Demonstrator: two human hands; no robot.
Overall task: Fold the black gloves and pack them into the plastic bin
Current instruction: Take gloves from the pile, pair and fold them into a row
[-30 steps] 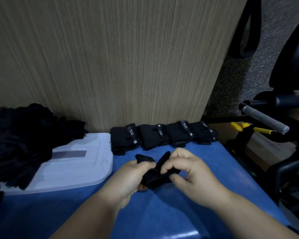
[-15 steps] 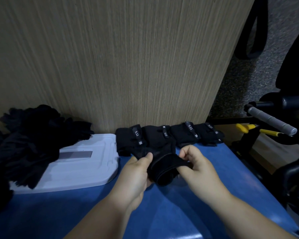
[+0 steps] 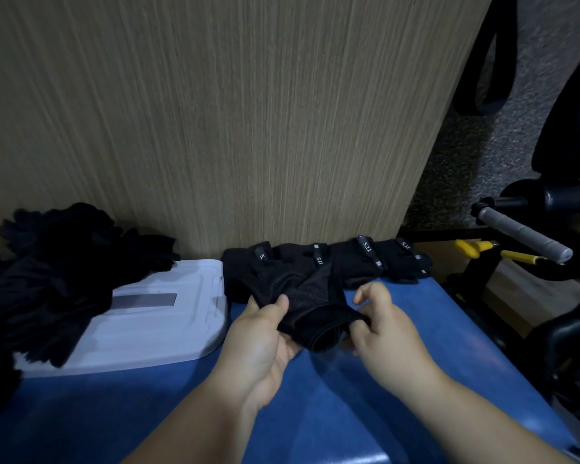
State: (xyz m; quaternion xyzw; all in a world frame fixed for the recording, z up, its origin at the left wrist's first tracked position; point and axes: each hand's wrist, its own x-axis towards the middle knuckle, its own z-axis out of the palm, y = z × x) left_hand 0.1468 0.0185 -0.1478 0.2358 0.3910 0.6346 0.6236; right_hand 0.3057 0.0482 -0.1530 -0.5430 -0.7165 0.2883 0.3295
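– Glove (image 3: pixel 310 313) in hand aside, how far along were we?
– Partway, I judged. Four folded ones (image 3: pixel 365 262) lay in a row at the back of the worktop (image 3: pixel 315 413), against the wood panel (image 3: pixel 248 128). A pile (image 3: pixel 57 272) of loose ones sat on the left, spilling over a white lid (image 3: pixel 161 323). I saw no bin in my feed, so nothing looked packed.
– And the hands?
– Both were on that one glove, low over the worktop just in front of the row. The left hand (image 3: pixel 262 346) gripped it from the side, thumb on top, the rest hidden underneath. The right hand (image 3: pixel 385 333) pinched the cuff's edge; its upper fingers (image 3: pixel 372 293) were bent and lifted clear, touching nothing.
– Folded yet?
– No. The cuff gaped open like a ring and the mesh body was bunched, so I took that fold as barely begun.
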